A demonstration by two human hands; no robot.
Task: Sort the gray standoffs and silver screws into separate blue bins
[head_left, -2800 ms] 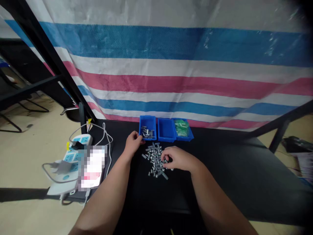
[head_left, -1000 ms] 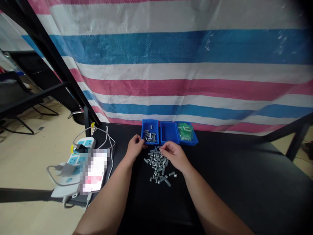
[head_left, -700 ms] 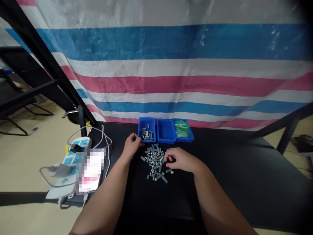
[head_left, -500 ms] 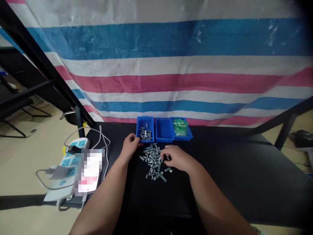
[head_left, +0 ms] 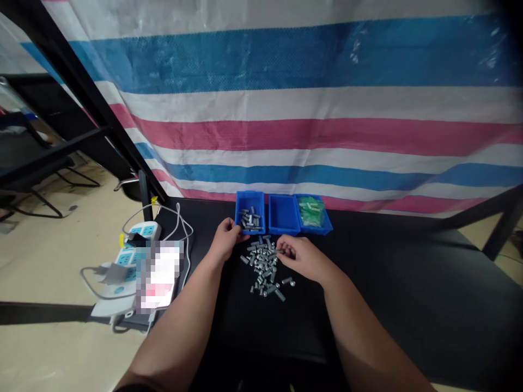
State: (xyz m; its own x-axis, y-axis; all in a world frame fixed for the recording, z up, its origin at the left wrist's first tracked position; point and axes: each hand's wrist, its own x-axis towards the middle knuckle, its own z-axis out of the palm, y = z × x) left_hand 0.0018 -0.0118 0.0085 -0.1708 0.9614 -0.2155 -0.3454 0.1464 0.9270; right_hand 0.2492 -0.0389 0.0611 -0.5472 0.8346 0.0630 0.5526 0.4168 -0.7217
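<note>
My left hand (head_left: pixel 227 238) is closed on the front left corner of a blue bin (head_left: pixel 238 202), with its thumb near the rim. Inside that bin lie several short metal cylinders (head_left: pixel 250 220). A loose pile of metal pieces (head_left: pixel 265 264), short cylinders mixed with round-headed screws, is spread in front of the bins. At the pile's right edge, my right hand (head_left: pixel 300 255) pinches a small metal cylinder (head_left: pixel 280 251) between thumb and fingers. The fingers partly hide it.
Beside the first bin stand a blue bin (head_left: pixel 283 213) with a bare floor and another blue bin (head_left: pixel 329 226) holding a green plastic bag (head_left: pixel 312 211). At left are a power strip (head_left: pixel 144 231), cables and a phone (head_left: pixel 163 275). A striped sheet (head_left: pixel 306 133) hangs behind the black table (head_left: pixel 392 272).
My right hand has lifted slightly from the pile, and a metal cylinder now shows in its fingertips. My left hand stays at the bin. The whole view has shifted a little.
</note>
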